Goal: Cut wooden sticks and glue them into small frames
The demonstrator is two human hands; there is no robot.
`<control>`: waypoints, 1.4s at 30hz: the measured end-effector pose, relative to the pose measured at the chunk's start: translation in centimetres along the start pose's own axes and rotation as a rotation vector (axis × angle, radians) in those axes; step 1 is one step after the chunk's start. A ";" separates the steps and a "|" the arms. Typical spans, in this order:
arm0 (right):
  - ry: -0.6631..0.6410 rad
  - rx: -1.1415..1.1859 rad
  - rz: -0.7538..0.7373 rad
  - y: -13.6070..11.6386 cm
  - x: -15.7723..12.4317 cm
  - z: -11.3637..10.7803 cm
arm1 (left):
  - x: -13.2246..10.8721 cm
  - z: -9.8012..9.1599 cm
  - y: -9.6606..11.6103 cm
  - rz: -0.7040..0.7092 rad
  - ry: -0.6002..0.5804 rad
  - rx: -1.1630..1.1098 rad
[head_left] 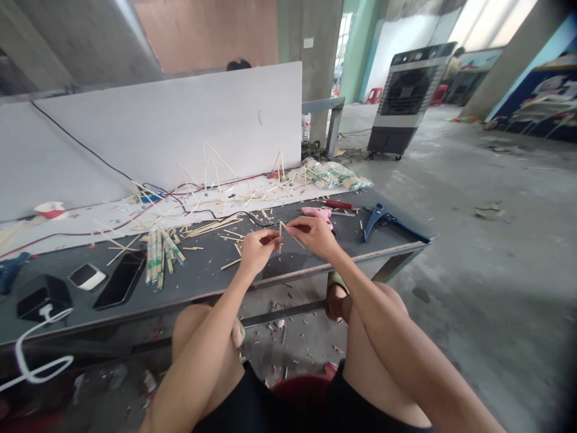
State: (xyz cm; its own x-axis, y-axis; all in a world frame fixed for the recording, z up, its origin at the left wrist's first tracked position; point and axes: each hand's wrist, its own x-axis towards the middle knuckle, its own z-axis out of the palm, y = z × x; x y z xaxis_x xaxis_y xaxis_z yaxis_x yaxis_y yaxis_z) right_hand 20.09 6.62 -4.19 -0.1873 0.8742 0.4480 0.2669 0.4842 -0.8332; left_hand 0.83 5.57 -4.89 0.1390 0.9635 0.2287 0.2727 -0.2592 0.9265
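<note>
Above the front edge of the table, my left hand (260,248) pinches an upright thin wooden stick (280,231). My right hand (315,236) is closed on a second wooden stick (297,242), which slants down to the right. The two sticks meet at the top, between my fingertips; whether they are joined there I cannot tell. Just behind my right hand lies a pink glue gun (318,212), partly hidden by it. A red-handled tool (338,204) and a blue-handled cutter (381,216) rest farther right. Loose sticks (211,227) and short cut pieces lie left of my hands.
Wrapped chopsticks (155,258), a phone (121,281), a small white device (87,276) and a black box (42,297) with a white cable occupy the left. Stick frames (219,180) stand before a white panel (180,126). Plastic packs (336,174) sit at the back right.
</note>
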 end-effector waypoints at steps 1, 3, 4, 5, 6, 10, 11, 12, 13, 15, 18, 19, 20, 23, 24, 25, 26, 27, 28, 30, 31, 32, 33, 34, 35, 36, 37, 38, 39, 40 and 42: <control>-0.012 0.030 0.024 0.1 0.0 0.0 | 0.0 0.0 0.0 0.006 0.008 -0.003; -0.043 0.125 0.092 0.2 0.1 0.0 | 0.1 -0.1 0.1 0.009 0.041 -0.032; -0.064 0.187 0.132 0.2 0.1 0.0 | 0.1 -0.2 0.2 0.006 0.065 -0.063; -0.088 0.252 0.172 0.2 0.1 0.0 | 0.1 -0.3 0.3 0.002 0.092 -0.102; -0.115 0.312 0.206 0.1 0.1 0.1 | 0.1 -0.4 0.4 0.001 0.122 -0.144; -0.157 0.430 0.265 -0.1 -0.1 0.3 | 0.0 -0.6 0.8 0.010 0.208 -0.275; -0.142 0.441 0.274 -0.1 -0.1 0.4 | 0.1 -0.6 0.8 0.009 0.220 -0.297; -0.119 0.456 0.286 -0.1 -0.1 0.4 | 0.1 -0.7 0.9 0.004 0.232 -0.318; -0.093 0.475 0.304 -0.1 -0.1 0.3 | 0.1 -0.8 0.9 -0.002 0.243 -0.337; -0.039 0.530 0.343 0.0 0.0 0.0 | 0.2 -0.9 0.9 -0.016 0.272 -0.370; 0.045 0.598 0.378 0.0 0.1 -1.1 | 0.3 -1.2 1.0 -0.024 0.326 -0.404; 0.078 0.614 0.377 -0.1 0.0 -1.6 | 0.3 -1.3 1.0 -0.023 0.343 -0.407; 0.119 0.629 0.370 -0.1 0.0 -2.1 | 0.4 -1.4 1.0 -0.019 0.358 -0.408; 0.275 0.677 0.335 0.0 0.0 -3.8 | 0.4 -1.7 1.0 0.002 0.384 -0.401; 0.331 0.695 0.309 0.2 0.0 -4.3 | 0.4 -1.7 1.0 0.008 0.388 -0.398; 0.392 0.712 0.273 0.3 0.0 -4.7 | 0.4 -1.8 1.0 0.011 0.393 -0.395; 0.459 0.727 0.225 0.5 0.1 -5.1 | 0.4 -1.8 1.0 0.013 0.396 -0.390; 0.532 0.734 0.171 0.8 0.1 -5.5 | 0.4 -1.8 1.0 0.014 0.397 -0.386; 0.614 0.730 0.116 1.0 0.1 -5.8 | 0.4 -1.8 1.0 0.017 0.397 -0.381; 0.725 0.664 0.066 1.2 0.0 -6.3 | 0.3 -1.8 1.0 0.031 0.392 -0.372; 0.680 0.606 0.092 1.2 -0.1 -6.5 | 0.2 -1.8 1.1 0.045 0.389 -0.369; 0.535 0.543 0.148 1.0 -0.3 -6.7 | 0.1 -1.9 1.1 0.062 0.385 -0.366; 0.289 0.485 0.220 0.7 -0.6 -6.8 | 0.0 -1.9 1.2 0.081 0.380 -0.362; -0.025 0.441 0.286 0.3 -0.9 -6.9 | -0.2 -2.0 1.3 0.099 0.377 -0.357; -0.354 0.416 0.328 -0.2 -1.2 -7.0 | -0.3 -2.1 1.4 0.117 0.373 -0.349; -0.633 0.410 0.343 -0.7 -1.5 -6.9 | -0.4 -2.1 1.5 0.132 0.367 -0.340; -0.819 0.412 0.340 -1.1 -1.7 -6.8 | -0.5 -2.2 1.6 0.143 0.361 -0.330; -0.898 0.414 0.331 -1.4 -1.8 -6.6 | -0.6 -2.2 1.6 0.151 0.353 -0.320; -0.891 0.406 0.329 -1.6 -1.9 -6.4 | -0.7 -2.2 1.7 0.156 0.344 -0.311; -0.830 0.390 0.336 -1.6 -1.8 -6.0 | -0.7 -2.2 1.7 0.158 0.332 -0.303; -0.643 0.344 0.345 -1.2 -1.5 -5.1 | -0.8 -2.1 1.8 0.151 0.309 -0.284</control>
State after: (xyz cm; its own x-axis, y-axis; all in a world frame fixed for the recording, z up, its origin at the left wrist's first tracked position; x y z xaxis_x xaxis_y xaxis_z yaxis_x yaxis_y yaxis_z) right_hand 24.86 4.93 -2.22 -0.6824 0.7299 -0.0393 0.1227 0.0614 -0.9905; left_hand -0.77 4.44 -2.83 -0.1456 0.9020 0.4065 -0.0067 -0.4118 0.9113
